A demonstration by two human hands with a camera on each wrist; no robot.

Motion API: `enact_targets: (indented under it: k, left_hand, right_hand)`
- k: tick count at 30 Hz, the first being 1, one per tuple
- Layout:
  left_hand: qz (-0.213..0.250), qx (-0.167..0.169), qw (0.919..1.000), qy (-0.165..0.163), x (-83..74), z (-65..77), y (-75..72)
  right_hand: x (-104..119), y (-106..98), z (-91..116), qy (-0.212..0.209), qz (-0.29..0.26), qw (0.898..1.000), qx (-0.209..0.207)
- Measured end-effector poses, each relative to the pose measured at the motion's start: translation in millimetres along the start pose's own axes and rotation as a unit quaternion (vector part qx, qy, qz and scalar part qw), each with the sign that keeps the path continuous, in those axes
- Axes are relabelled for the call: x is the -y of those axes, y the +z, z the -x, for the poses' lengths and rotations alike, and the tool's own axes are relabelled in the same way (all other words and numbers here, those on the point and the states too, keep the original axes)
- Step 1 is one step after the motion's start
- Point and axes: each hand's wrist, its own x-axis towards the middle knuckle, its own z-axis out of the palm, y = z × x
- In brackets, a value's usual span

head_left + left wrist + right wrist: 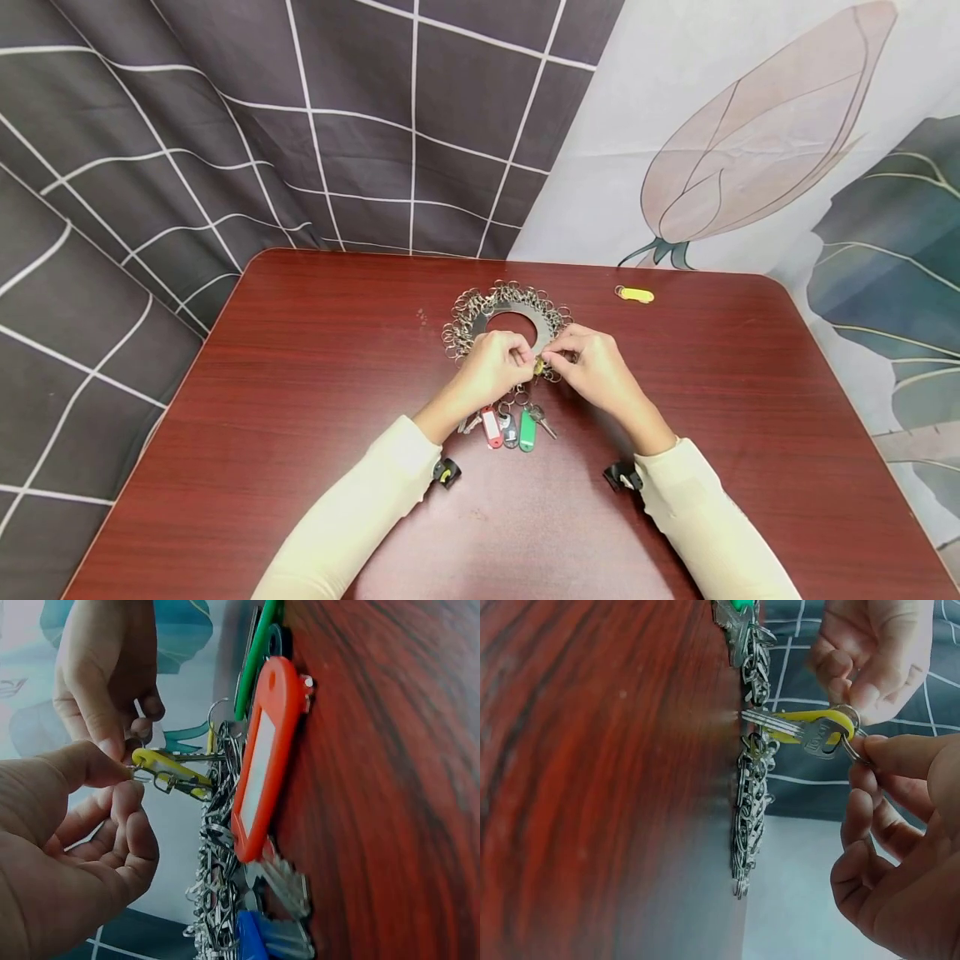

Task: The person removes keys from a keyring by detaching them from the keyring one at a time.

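Observation:
Above a large flat metal ring, my left hand and right hand meet fingertip to fingertip. Between them they pinch a small split key ring. A yellow key tag and a silver key hang from it. In the right wrist view, the right thumb and forefinger grip the key ring's near side and the left fingers hold its far side. Many small rings and clips line the large ring's outer edge. Exactly how the key ring is spread is too small to tell.
A red tag, a dark tag, a green tag and a loose-hanging key lie at the large ring's near side. Another yellow tag lies at the back right of the table. Curtains hang behind.

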Motion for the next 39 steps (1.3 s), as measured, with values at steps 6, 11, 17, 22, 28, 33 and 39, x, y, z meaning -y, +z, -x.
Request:
enact_targets:
  k: [6, 11, 17, 22, 28, 33, 39]
  left_hand:
    - [-0.006, -0.004, 0.9999, -0.013, -0.3, 0.7, -2.8]
    - [-0.006, 0.014, 0.9994, -0.032, -4.8, -0.2, -4.1]
    - [-0.022, 0.014, 0.9991, -0.034, -6.4, -2.4, -1.2]
    - [-0.030, 0.004, 0.9994, -0.013, -5.7, -2.0, 1.3]
    - [-0.021, -0.001, 0.9998, 0.006, -3.5, -0.2, 1.9]
    - [-0.001, 0.016, 0.9996, -0.022, -2.1, 0.3, 1.5]
    - [-0.001, 0.027, 0.9985, -0.046, -2.2, -2.8, 3.4]
  right_hand:
    - [0.8, 1.0, -0.5, 0.019, 0.006, 1.000, 0.015]
    - [-0.1, 2.4, -0.1, 0.032, 0.006, 0.999, 0.023]
    - [2.1, 3.1, -0.3, 0.031, 0.009, 0.999, 0.023]
    - [1.9, 2.8, -0.4, 0.030, 0.017, 0.999, 0.012]
    - [1.6, 1.4, -0.7, 0.042, 0.023, 0.999, 0.004]
    - [0.8, 1.3, -0.5, 0.045, 0.019, 0.999, 0.011]
    - [0.9, 1.8, -0.5, 0.022, 0.016, 0.999, 0.019]
